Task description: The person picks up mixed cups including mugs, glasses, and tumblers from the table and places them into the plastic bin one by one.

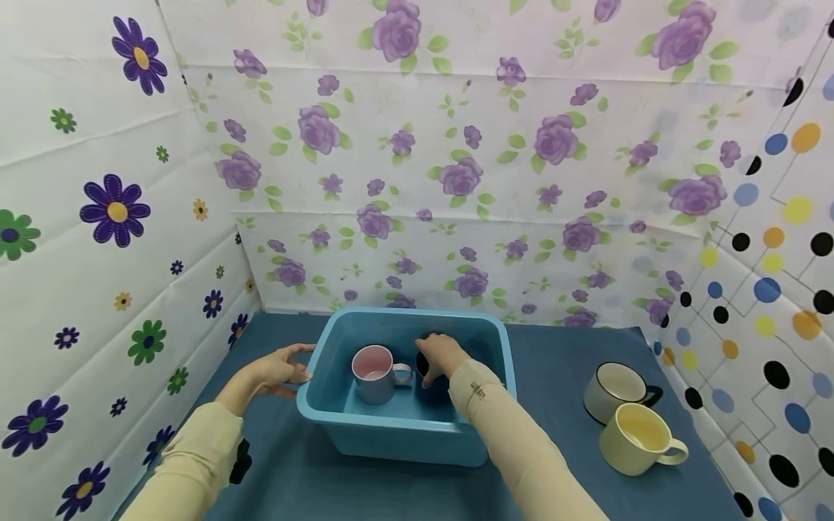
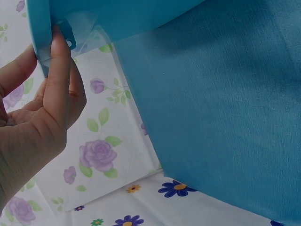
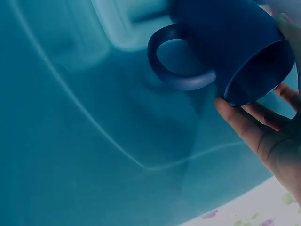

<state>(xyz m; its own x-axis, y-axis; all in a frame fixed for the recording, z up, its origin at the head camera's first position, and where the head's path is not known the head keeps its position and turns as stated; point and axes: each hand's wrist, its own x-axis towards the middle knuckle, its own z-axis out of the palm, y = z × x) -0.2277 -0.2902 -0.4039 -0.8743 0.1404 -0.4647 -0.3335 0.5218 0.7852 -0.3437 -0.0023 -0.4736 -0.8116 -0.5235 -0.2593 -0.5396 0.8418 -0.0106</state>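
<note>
Dark-blue cylindrical mug (image 3: 225,33), apparently ceramic: likely rigid, breakable; right grip (image 1: 444,354) grasps it at the mouth (image 3: 261,75); handle (image 3: 190,84), beside that grip, should give surer hold; left grip (image 1: 275,370) pinches light-blue plastic bin (image 1: 410,438).

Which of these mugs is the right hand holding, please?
The dark blue mug inside the bin; the pink-lined mug beside it, and the black-handled mug and yellow mug outside, are untouched.

On my left wrist feed, I see the left hand (image 2: 44,113) pinching the rim (image 2: 41,26) of the blue plastic tub (image 2: 136,13), thumb (image 2: 19,71) on 1 side, fingers (image 2: 58,70) on the other. Below the tub show blue cloth (image 2: 216,103), rose-print sheeting (image 2: 98,155) and, farthest, daisy-print sheeting (image 2: 155,207).
</note>
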